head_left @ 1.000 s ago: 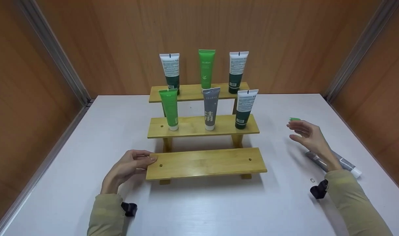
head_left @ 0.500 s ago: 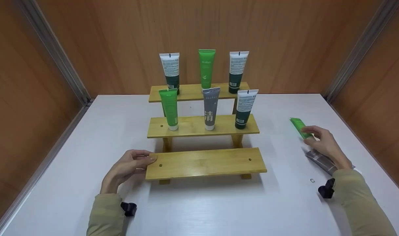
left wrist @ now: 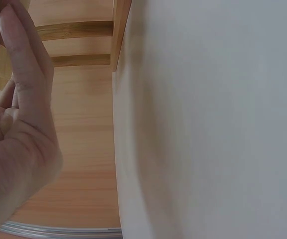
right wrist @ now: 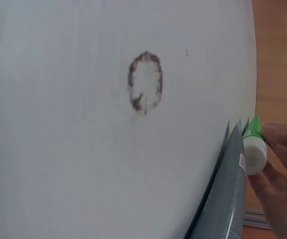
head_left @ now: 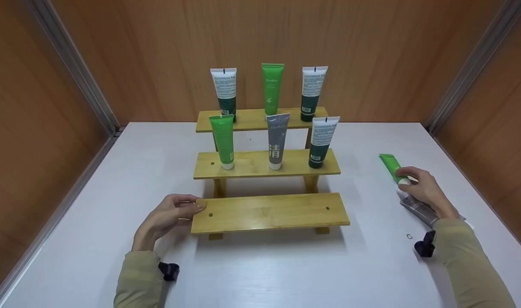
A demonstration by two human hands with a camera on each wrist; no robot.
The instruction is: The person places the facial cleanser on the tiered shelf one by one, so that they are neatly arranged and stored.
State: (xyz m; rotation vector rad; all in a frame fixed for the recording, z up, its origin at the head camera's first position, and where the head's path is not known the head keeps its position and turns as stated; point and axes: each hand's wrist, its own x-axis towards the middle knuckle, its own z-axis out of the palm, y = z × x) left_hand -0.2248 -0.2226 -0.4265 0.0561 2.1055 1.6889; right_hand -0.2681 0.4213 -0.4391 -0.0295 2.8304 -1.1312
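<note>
My left hand (head_left: 168, 216) holds the left end of the lowest step of a three-tier bamboo display stand (head_left: 269, 214), thumb on top. In the left wrist view, that hand (left wrist: 26, 109) shows beside the stand's wooden legs (left wrist: 76, 31). Over at the right, my right hand (head_left: 427, 190) pinches a lying green squeeze tube (head_left: 389, 164) near its white cap. The right wrist view shows the cap (right wrist: 255, 157) between thumb and fingers. Just below lies a grey tube (head_left: 418, 209), partly hidden by the hand and sleeve.
The top tier bears a green tube (head_left: 272, 87) between two white-and-dark-green ones. On the middle tier stand a green tube (head_left: 222, 141), a grey tube (head_left: 278, 139) and a white-and-dark-green tube (head_left: 323, 139). Wooden walls (head_left: 260, 34) enclose the white table (head_left: 260, 273).
My right hand has moved toward me and to the right, onto the green tube's cap end, uncovering the tube's body. The left hand keeps its hold on the stand.
</note>
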